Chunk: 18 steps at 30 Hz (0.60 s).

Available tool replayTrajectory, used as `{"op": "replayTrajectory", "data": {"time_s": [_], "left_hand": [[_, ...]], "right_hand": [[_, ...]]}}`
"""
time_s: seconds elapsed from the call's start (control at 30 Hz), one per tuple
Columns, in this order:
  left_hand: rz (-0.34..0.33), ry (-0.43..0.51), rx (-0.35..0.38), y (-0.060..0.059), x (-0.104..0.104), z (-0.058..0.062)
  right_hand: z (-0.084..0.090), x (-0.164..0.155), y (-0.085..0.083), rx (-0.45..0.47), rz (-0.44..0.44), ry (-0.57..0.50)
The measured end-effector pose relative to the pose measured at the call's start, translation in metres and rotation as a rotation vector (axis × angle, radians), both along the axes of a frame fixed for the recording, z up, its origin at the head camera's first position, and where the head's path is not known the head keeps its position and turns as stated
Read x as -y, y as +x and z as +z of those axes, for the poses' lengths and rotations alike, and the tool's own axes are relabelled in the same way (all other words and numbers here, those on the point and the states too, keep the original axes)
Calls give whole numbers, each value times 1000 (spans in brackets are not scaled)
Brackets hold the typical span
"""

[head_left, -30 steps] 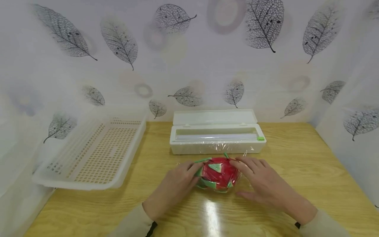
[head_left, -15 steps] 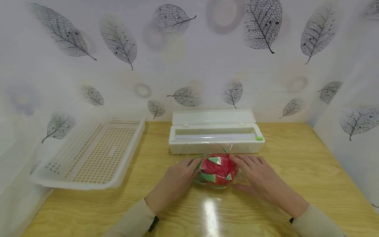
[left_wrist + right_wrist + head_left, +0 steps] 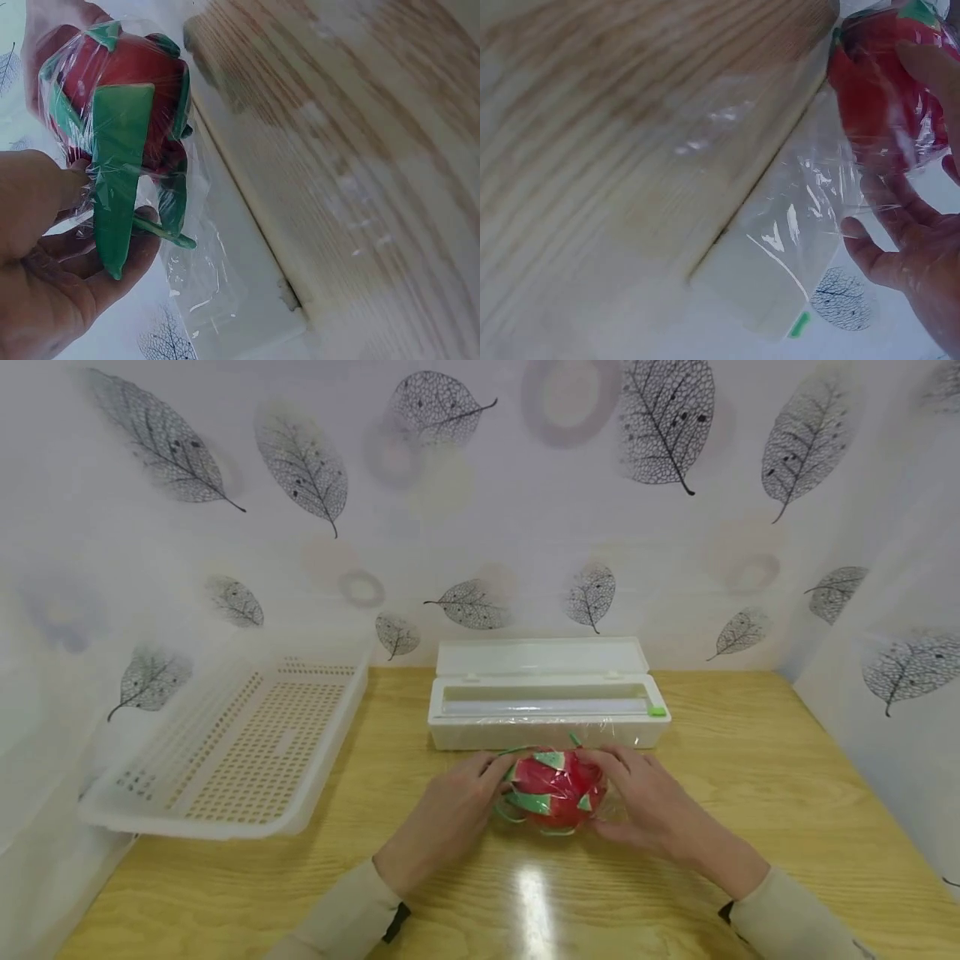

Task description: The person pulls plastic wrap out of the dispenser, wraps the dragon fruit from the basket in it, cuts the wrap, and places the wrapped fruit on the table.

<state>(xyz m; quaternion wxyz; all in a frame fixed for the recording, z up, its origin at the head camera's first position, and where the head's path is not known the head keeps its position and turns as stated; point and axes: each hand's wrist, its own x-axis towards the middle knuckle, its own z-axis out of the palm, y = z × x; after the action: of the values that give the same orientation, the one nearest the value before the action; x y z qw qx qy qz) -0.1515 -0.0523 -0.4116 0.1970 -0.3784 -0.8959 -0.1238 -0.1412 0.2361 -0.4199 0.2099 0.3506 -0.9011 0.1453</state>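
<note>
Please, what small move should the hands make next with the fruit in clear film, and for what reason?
Probably the right hand should fold the loose clear film closer around the red and green fruit, while the left hand steadies it. Both hands grip the fruit, and both wrist views show film spreading loosely beyond it, across the white box.

Glossy plastic film (image 3: 814,202); shiny wood-grain table (image 3: 720,810); smooth plastic box (image 3: 476,737).
</note>
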Motion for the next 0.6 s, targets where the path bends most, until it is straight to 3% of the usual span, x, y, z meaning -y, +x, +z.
{"op": "replayTrajectory", "data": {"time_s": [0.13, 0.6], "left_hand": [[0, 8, 3, -1, -3, 0], [-7, 24, 49, -4, -4, 1]], "right_hand": [[1, 3, 0, 30, 5, -16], [-3, 7, -2, -151, -136, 146]]}}
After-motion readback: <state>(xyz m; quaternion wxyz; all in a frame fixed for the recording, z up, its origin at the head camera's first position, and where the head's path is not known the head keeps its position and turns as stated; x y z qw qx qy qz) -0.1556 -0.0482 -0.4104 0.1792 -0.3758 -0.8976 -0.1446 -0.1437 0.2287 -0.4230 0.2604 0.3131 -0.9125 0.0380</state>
